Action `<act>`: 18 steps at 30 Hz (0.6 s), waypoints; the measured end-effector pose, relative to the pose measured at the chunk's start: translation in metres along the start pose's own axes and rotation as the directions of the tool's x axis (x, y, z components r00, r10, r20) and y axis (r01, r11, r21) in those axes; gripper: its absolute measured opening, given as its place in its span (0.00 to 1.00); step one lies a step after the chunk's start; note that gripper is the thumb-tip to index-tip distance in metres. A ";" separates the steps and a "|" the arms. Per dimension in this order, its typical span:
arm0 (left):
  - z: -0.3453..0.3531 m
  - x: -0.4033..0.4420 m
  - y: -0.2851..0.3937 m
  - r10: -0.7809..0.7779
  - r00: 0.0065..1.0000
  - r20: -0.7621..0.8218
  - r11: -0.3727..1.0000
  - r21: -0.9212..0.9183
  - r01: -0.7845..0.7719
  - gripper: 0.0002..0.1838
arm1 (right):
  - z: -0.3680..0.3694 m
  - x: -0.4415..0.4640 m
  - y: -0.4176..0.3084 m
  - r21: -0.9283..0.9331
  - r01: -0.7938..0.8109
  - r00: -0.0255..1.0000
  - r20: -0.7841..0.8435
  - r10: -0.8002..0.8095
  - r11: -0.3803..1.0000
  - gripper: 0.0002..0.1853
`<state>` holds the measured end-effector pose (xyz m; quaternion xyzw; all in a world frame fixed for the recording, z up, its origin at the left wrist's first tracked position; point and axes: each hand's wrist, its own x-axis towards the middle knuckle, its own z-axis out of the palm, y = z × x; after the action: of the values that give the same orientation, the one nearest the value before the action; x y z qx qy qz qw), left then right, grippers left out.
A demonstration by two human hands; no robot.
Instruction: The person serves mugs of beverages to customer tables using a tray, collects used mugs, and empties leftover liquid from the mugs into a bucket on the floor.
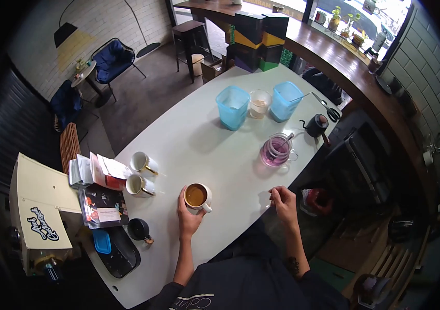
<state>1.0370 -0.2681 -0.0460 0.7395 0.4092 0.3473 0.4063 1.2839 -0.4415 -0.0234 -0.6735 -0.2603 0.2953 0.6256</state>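
Note:
A white cup (pixel 204 199) of brown coffee stands on the white table (pixel 178 144), with my left hand (pixel 189 217) wrapped round its left side. Its handle points down to the right. My right hand (pixel 285 202) is curled over the table's near edge, its fingers pinched together; anything between them is too small to name. Beyond it stands a glass jug (pixel 273 153) of purple liquid with a spoon inside. Two white mugs with gold handles, an upper mug (pixel 140 161) and a lower mug (pixel 136 185), are left of the cup.
Farther back are a blue container (pixel 232 109), a second blue container (pixel 285 102), a glass (pixel 258 106), scissors (pixel 328 109) and a black kettle (pixel 317 125). A cream machine (pixel 39 212), a black tray (pixel 119 257) and a small black pitcher (pixel 138 229) are at left.

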 end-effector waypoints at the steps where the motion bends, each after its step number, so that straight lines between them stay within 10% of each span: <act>1: 0.003 0.002 0.005 -0.006 1.000 0.001 1.000 -0.003 0.006 0.50 | -0.007 0.002 -0.002 -0.001 0.009 0.997 -0.073 -0.009 1.000 0.10; 18: 0.095 0.042 0.037 0.052 0.997 -0.059 0.998 -0.044 -0.055 0.46 | -0.099 0.059 -0.005 -0.002 0.015 0.987 -0.158 -0.015 1.000 0.10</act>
<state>1.1472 -0.2730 -0.0459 0.7303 0.3927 0.3884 0.4019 1.3962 -0.4662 -0.0181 -0.6932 -0.2150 0.2360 0.6462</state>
